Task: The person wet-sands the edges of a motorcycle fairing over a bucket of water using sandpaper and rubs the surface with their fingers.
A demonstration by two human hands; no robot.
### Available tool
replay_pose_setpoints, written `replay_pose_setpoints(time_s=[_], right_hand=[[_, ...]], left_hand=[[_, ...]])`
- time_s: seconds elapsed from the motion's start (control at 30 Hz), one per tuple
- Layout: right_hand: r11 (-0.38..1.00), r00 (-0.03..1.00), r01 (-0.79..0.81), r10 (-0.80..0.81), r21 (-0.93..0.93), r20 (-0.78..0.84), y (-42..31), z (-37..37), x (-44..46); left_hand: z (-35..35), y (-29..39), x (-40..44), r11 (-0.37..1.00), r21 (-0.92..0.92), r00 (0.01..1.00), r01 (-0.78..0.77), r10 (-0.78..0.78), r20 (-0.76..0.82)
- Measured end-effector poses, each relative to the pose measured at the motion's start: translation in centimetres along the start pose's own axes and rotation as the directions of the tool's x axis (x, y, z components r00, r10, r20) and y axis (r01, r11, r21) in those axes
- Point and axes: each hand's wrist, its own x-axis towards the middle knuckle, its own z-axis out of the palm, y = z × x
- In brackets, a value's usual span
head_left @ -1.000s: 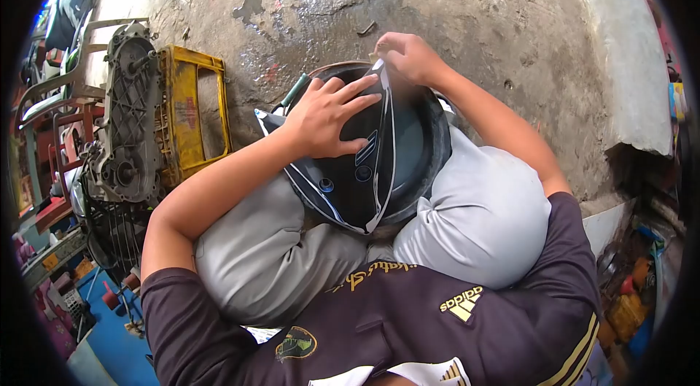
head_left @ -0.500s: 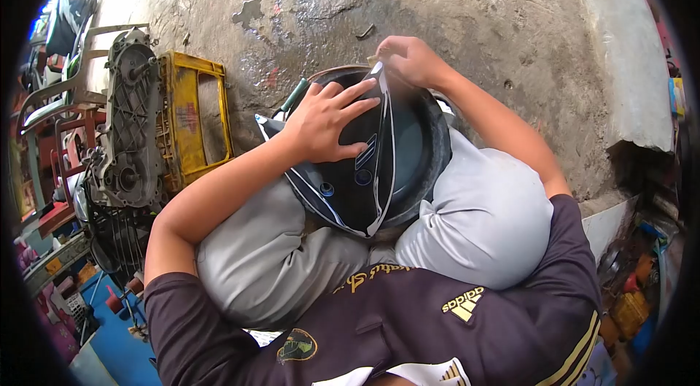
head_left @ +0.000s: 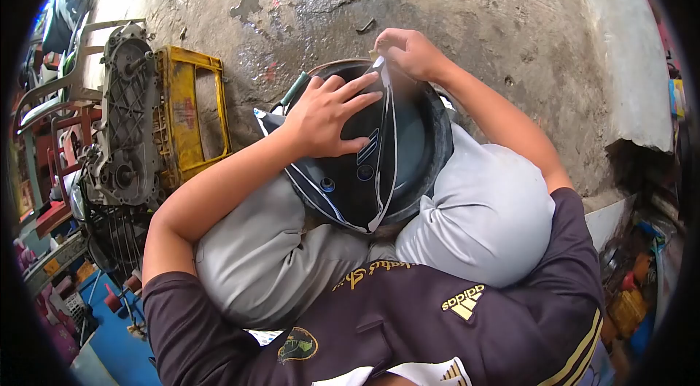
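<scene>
Here's the glossy black panel point(head_left: 355, 180), white-edged, lying across the left half of the dark basin point(head_left: 436, 149), one pointed end up at the far rim, another at the near rim, a third poking out past the left. The left hand point(head_left: 326, 117) is flat on it, fingers fanned, thumb out to the side, pressing on the upper part. And the right hand point(head_left: 410, 55) is over the far rim, fingers curled and closed on a small tan scrap point(head_left: 375, 55) right by the panel's tip; it's blurry there, so what the scrap is I can't say. A green handle point(head_left: 295, 88) leans by the far-left rim. Grey-trousered legs flank the basin, and off left, a yellow crate point(head_left: 191, 112) stands beside a metal casing point(head_left: 130, 120) on the concrete floor point(head_left: 467, 14).
</scene>
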Motion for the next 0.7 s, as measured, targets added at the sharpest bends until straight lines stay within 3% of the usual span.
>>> replay_pose_setpoints(time_s=[0.17,0.23,0.37,0.57,0.6,0.7], right_hand=[[1.000,0.999,0.019,-0.020,0.025,0.044,0.19,-0.93,-0.51],[0.996,0.996,-0.051,0.045,0.076,0.074,0.27,-0.64,-0.49],[0.997,0.999,0.033,-0.033,-0.063,0.000,0.30,-0.60,-0.03],[0.999,0.998,-0.025,0.022,0.048,0.051,0.47,-0.84,-0.46],[0.998,1.000,-0.013,0.014,-0.053,0.024,0.07,-0.80,-0.22],[0.992,0.999,0.049,-0.051,-0.113,-0.015,0.00,-0.40,0.12]], left_hand=[[-0.11,-0.05,0.04,1.000,0.015,1.000,-0.010,0.010,-0.013],[-0.03,0.13,-0.32,1.000,0.013,1.000,-0.011,0.012,-0.011],[0.22,0.02,-0.14,1.000,0.005,1.000,-0.013,0.013,-0.016],[0.05,0.10,-0.19,1.000,0.000,1.000,-0.002,0.002,-0.011],[0.04,0.15,-0.09,1.000,-0.001,1.000,0.004,-0.004,0.001],[0.12,0.03,-0.06,1.000,0.019,1.000,-0.016,0.017,-0.020]])
